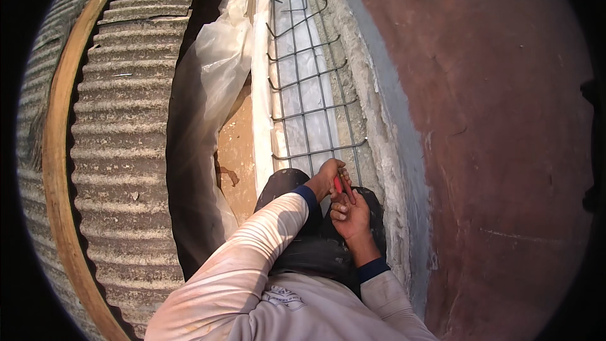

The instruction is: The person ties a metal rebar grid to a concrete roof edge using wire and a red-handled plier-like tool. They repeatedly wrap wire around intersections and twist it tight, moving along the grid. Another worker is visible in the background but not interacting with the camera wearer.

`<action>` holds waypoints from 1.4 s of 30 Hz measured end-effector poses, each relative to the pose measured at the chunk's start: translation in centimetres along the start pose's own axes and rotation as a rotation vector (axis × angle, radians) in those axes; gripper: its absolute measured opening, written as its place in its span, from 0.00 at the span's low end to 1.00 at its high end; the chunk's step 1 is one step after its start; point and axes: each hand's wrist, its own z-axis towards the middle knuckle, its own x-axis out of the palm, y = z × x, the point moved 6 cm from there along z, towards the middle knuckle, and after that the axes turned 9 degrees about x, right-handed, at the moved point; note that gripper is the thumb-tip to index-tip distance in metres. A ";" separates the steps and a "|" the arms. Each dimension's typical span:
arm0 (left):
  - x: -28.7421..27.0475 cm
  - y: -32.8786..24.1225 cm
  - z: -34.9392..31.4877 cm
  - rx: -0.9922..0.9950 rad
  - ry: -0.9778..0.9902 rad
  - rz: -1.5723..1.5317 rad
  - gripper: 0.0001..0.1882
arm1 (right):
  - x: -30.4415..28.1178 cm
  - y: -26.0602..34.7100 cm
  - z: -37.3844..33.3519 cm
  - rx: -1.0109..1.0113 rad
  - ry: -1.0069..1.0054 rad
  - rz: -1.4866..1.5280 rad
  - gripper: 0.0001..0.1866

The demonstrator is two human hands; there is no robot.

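Close together above my knees, both hands meet at the near end of a steel rebar mesh point(306, 112). A pair of red-handled pliers point(344, 188) is between them, its head not clear to see. My right hand point(353, 216), palm turned up, is closed around the lower part of the handles. My left hand point(328, 175) is bent inward with its fingers curled against the upper part of the pliers; whatever those fingers pinch is hidden. The mesh has long bars and hooked cross bars, lying in a narrow channel lined with white plastic sheet point(305, 63).
Rough concrete point(385, 132) edges the channel, beside a reddish-brown wall surface point(499, 126). To the left are a white board edge point(261, 88), loose clear plastic point(218, 50), a dark gap, corrugated roofing sheets point(129, 151) and a curved-looking wooden beam point(57, 139). Hooked bar ends stick up.
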 end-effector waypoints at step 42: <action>-23.4 -50.4 -84.3 0.843 -2.285 1.719 0.62 | 20.4 -3.5 -12.2 -0.398 -0.808 -2.401 0.22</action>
